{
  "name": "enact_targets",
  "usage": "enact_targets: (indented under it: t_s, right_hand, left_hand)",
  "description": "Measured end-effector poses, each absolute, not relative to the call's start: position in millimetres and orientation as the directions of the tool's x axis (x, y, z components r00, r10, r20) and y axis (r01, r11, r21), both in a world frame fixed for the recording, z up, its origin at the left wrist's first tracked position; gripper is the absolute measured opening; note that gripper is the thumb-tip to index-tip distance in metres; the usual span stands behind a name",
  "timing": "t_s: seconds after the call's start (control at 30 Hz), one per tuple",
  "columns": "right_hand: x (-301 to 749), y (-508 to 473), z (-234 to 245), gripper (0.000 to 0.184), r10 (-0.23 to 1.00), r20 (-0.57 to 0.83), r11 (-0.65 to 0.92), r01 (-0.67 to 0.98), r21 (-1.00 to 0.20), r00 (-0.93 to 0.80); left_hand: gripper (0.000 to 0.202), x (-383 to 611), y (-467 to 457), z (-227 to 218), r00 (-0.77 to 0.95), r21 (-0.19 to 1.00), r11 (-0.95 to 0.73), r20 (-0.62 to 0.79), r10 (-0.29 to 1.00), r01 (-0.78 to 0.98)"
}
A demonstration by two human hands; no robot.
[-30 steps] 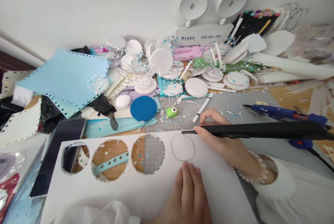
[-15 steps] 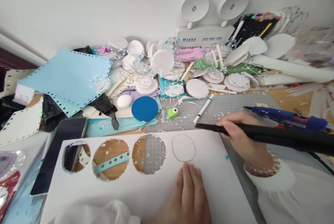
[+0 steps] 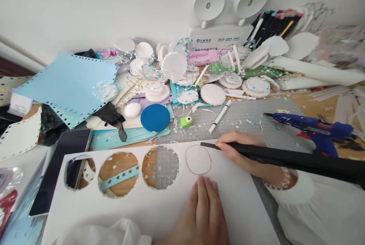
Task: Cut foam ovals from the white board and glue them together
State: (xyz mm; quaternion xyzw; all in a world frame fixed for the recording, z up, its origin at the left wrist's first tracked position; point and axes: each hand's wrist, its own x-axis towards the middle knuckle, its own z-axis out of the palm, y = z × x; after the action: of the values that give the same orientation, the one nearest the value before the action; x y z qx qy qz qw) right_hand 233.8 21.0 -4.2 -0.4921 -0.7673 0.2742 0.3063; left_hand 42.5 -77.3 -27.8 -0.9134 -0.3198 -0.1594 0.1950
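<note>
A white board [image 3: 171, 214] lies in front of me, with several ragged round holes cut along its far side. To the right of the holes, a circle outline [image 3: 211, 161] is drawn on it. My left hand [image 3: 203, 210] lies flat on the board just below that circle, fingers stretched out and nothing held. Between the fingers of my right hand [image 3: 239, 150] is a long black pen-like tool [image 3: 285, 157], thick at the rear and narrow at the front. Its tip is at the upper right edge of the drawn circle; whether it touches the board I cannot tell.
A blue glue gun [image 3: 316, 125] lies on the grey cutting mat [image 3: 279, 108] at right. Behind the board are a white marker [image 3: 220, 116], a green hole punch [image 3: 186, 121] and a blue disc [image 3: 155, 118]. A phone [image 3: 61, 169] partly underlies the board's left. White discs [image 3: 173, 66] pile up behind.
My right hand has moved left and toward the board, bringing the black tool's tip from beyond the board's far edge to the drawn circle. My left hand stays in place on the board.
</note>
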Motion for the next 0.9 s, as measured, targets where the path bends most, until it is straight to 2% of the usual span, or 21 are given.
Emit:
enact_targets:
  t_s: [0.2, 0.4, 0.7, 0.9]
  right_hand:
    - [234.2, 20.2, -11.8, 0.011, 0.873, 0.257, 0.466, 0.554, -0.69, -0.414]
    - [235.7, 24.3, -6.4, 0.011, 0.786, 0.33, 0.593, 0.486, -0.642, -0.523]
    - [238.1, 28.0, 1.9, 0.012, 0.744, 0.395, 0.648, 0.438, -0.623, -0.539]
    - [236.1, 24.4, 9.2, 0.014, 0.779, 0.394, 0.614, 0.471, -0.633, -0.487]
  left_hand:
    - [0.038, 43.4, -75.2, -25.6, 0.729, -0.226, -0.724, 0.45, 0.516, 0.652]
    - [0.039, 41.8, -74.5, -22.6, 0.751, -0.229, -0.743, 0.426, 0.504, 0.629]
    - [0.037, 40.7, -72.8, -17.6, 0.757, -0.233, -0.745, 0.414, 0.505, 0.625]
    - [0.038, 42.5, -74.9, -19.3, 0.73, -0.226, -0.72, 0.433, 0.529, 0.656]
